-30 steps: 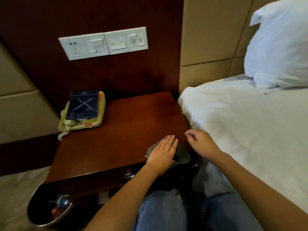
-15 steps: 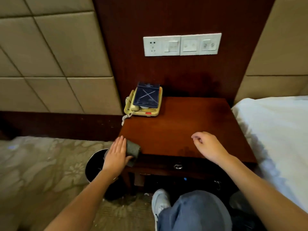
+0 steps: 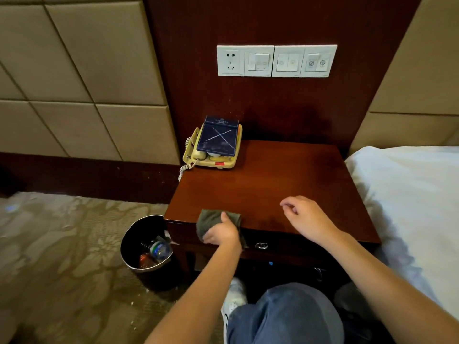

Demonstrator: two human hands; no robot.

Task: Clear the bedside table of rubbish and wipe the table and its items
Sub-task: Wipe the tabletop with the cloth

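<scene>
The dark wooden bedside table (image 3: 273,184) fills the middle of the view. My left hand (image 3: 223,233) presses a grey cloth (image 3: 207,219) over the table's front edge, left of the drawer knob (image 3: 261,245). My right hand (image 3: 306,218) hovers over the front right of the tabletop, fingers loosely curled, holding nothing. A cream telephone (image 3: 212,155) stands at the back left corner with a dark blue booklet (image 3: 218,139) lying on top of it.
A black bin (image 3: 139,254) holding a plastic bottle and other rubbish stands on the carpet at the table's left front. The white bed (image 3: 417,207) borders the table on the right. A switch and socket panel (image 3: 276,60) is on the wall. My knee is below.
My left hand carried the cloth from the table's front right to its left front corner, then back right along the front edge. The view swung left, away from the bed.
</scene>
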